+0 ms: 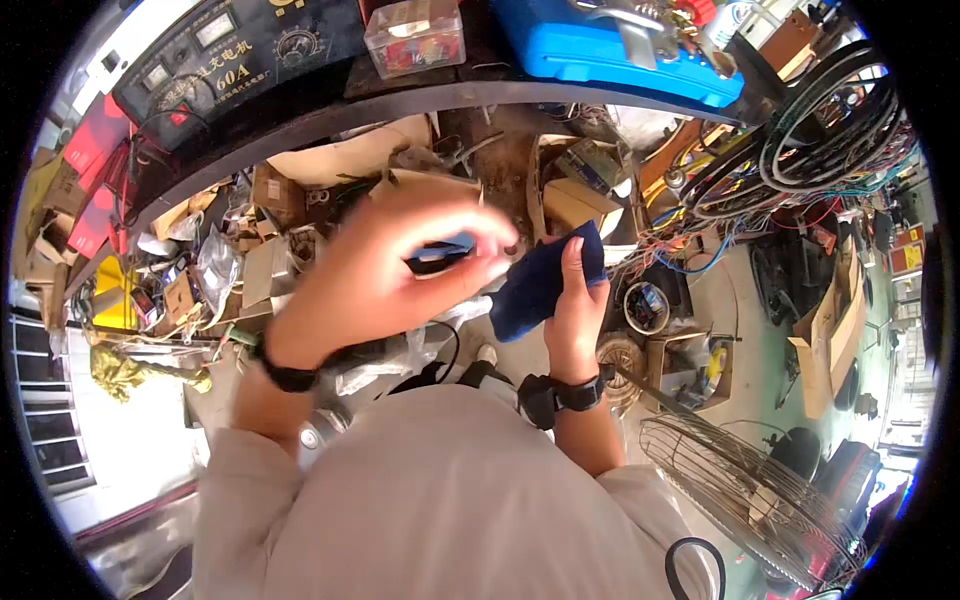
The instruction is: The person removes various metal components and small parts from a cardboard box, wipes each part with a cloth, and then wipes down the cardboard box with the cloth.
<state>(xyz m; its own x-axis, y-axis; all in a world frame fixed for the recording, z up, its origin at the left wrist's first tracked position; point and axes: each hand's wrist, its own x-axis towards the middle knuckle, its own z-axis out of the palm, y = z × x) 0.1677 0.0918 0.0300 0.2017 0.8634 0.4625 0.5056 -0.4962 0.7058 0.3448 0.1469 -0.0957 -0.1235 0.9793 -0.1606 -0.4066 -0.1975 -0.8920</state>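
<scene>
My right hand grips a dark blue cloth piece, perhaps a pouch, with the thumb lying along its near face. The cloth hangs tilted, its lower end toward the left. My left hand is raised close to the camera and smeared by motion. Its thumb and fingers curl into a ring, and the tips come together just left of the cloth. Something small and dark shows at those fingertips, too blurred to name. Both wrists wear black bands.
A dark shelf holds a charger unit, a clear plastic box and a blue case with tools on top. Cartons and scrap lie beneath. Coiled cables hang at right, above a wire fan guard.
</scene>
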